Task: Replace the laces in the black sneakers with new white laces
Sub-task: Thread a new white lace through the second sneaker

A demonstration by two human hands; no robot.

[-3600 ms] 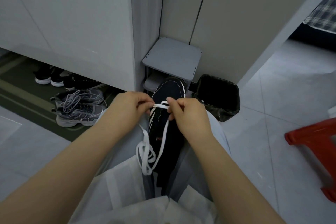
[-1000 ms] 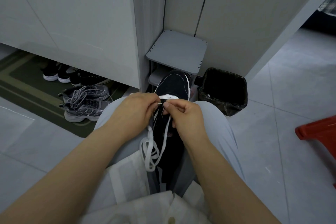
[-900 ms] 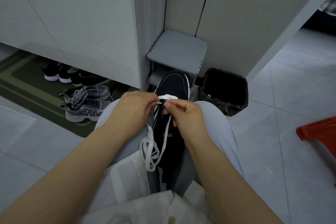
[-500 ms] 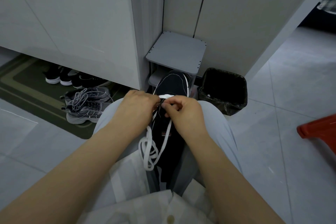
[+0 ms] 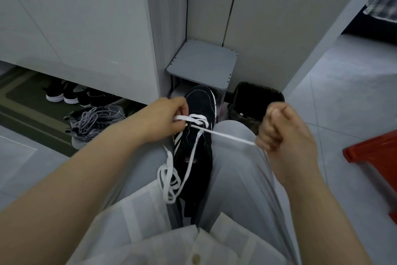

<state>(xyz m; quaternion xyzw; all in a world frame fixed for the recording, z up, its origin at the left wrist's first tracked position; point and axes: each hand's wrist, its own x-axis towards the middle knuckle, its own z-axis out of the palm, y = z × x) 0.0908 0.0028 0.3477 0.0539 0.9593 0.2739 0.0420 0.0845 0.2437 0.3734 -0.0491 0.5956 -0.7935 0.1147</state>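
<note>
- On our lap, in the head view, the black suede-look sneaker with white side stripes (image 5: 197, 157) lies wedged between our knees in pale grey trousers (image 5: 234, 168), toe pointing away. We judge it is trapped there so that both hands are free for threading.
- The flat white woven lace (image 5: 227, 136) crosses only the eyelets nearest the toe, so we reckon the lacing of this shoe is barely begun.
- Our left hand (image 5: 163, 118) pinches one run of the lace at the shoe's left edge, beside those eyelets, seemingly to anchor it against the pull.
- Our right hand (image 5: 285, 133) is well apart from the left, out over the right knee. Its fingers are curled in a fist round the other run, which stretches taut from eyelet to fist, probably to draw slack through.
- The spare lace hangs in limp, ribbon-like loops over the left thigh, beside the sneaker. It looks soft and prone to twisting.
- Beyond the toe stands a small grey flat-topped shelf (image 5: 202, 63) with a black-lined square bin (image 5: 255, 101) just beside it. Grey mesh trainers (image 5: 94, 122) lie on a green mat (image 5: 25, 103), and a red plastic stool (image 5: 373, 150) shows at the right.
</note>
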